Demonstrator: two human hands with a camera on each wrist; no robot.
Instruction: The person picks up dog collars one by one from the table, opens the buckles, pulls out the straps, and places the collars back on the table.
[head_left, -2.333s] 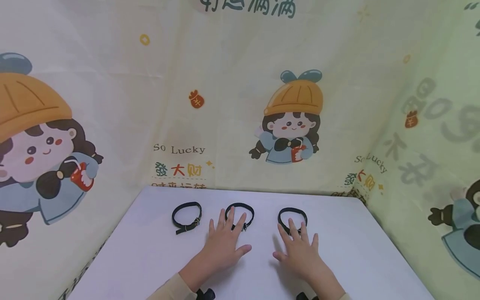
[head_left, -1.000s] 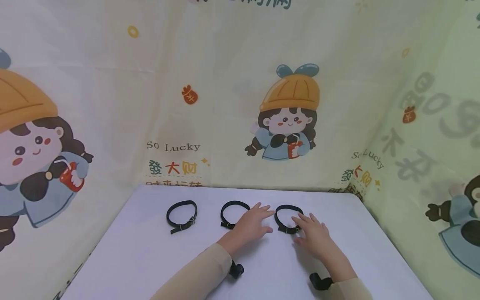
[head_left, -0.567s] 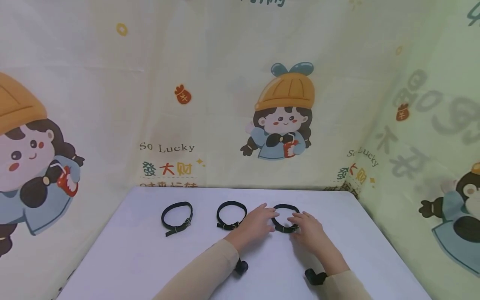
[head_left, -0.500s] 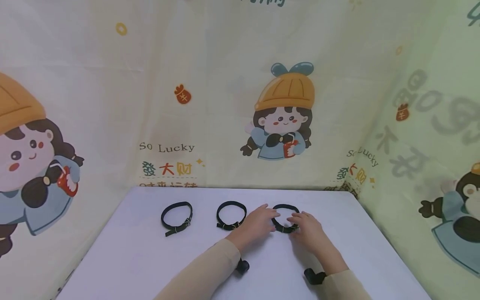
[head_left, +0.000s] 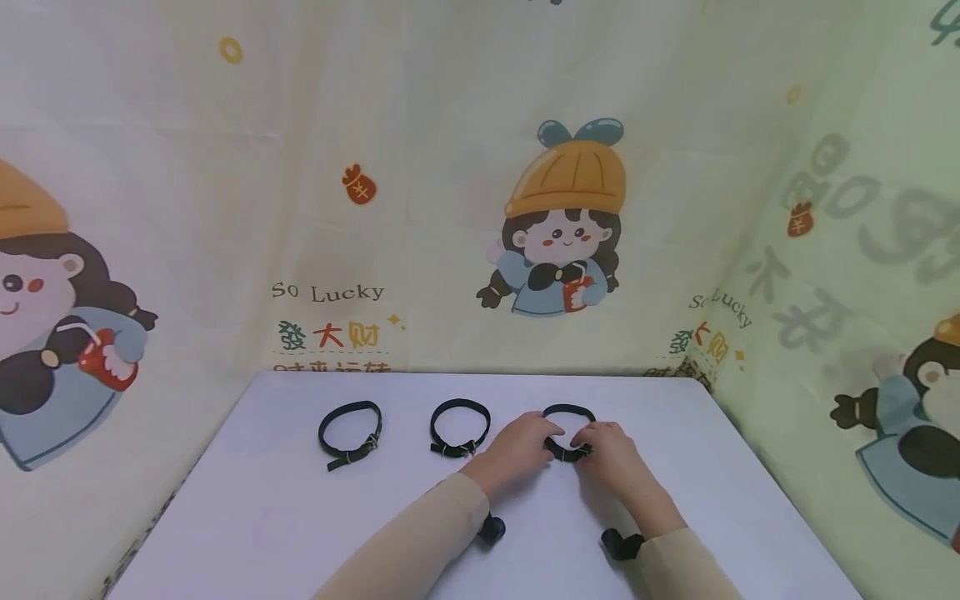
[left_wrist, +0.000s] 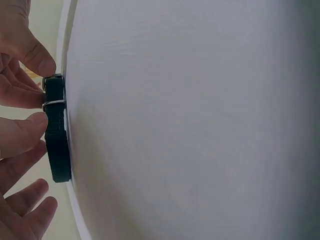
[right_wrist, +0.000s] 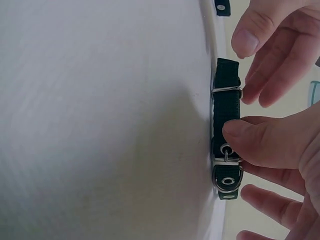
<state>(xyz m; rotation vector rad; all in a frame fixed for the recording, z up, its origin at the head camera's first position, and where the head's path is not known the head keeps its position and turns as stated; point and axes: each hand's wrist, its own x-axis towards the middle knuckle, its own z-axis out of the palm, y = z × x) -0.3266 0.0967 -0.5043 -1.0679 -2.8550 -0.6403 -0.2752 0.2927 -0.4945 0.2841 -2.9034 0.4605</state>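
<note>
Three dark buckled collars lie looped in a row on the white table (head_left: 300,533). Both my hands are at the right-hand collar (head_left: 567,408). My right hand (head_left: 611,454) pinches its front by the buckle; in the right wrist view the thumb (right_wrist: 240,135) lies over the strap beside the D-ring (right_wrist: 227,187). My left hand (head_left: 513,454) is at the collar's left side, fingers bent loosely and thumb apart from the strap in the right wrist view. The middle collar (head_left: 460,402) lies just left of that hand, and the left collar (head_left: 349,408) is farther away.
A cloth backdrop (head_left: 442,250) with printed cartoon figures hangs behind the table and along both sides. Black wrist cameras show below my left wrist (head_left: 491,530) and right wrist (head_left: 621,545). The table's far edge runs behind the collars.
Both hands were spread flat over the middle and right collars. My left hand has moved right to the right-hand collar, and my right hand's fingers have drawn in on its front.
</note>
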